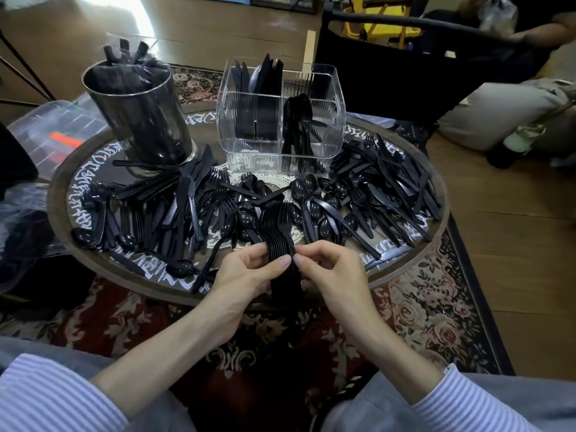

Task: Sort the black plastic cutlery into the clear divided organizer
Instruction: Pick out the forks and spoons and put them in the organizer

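A round table with pale lettering round its rim stands on a flowered rug, and wooden floor shows beyond it. Loose black cutlery covers the table from 9 o'clock round to 3 o'clock. At 12 o'clock stands the clear organizer: knives stand in a back compartment, spoons in the front right one, and the front left one looks bare. At 10 o'clock is a dark canister with more pieces in it.

At 6 o'clock, over the near rim, both hands hold a nested stack of forks, tines pointing away towards the organizer. The left hand curls round the handles from the left, thumb on top. The right hand pinches the same handles from the right, thumb tip almost meeting the left thumb; its other fingers are bent in.

The forks are likely light, thin and fairly stiff, with a smooth, somewhat slippery finish. Nested, they should move as one bundle, yet a loose hold could let them fan out or slide apart. The handles, just below the necks, look the best place to grip, squeezed across the stack; the tines seem the weaker end.
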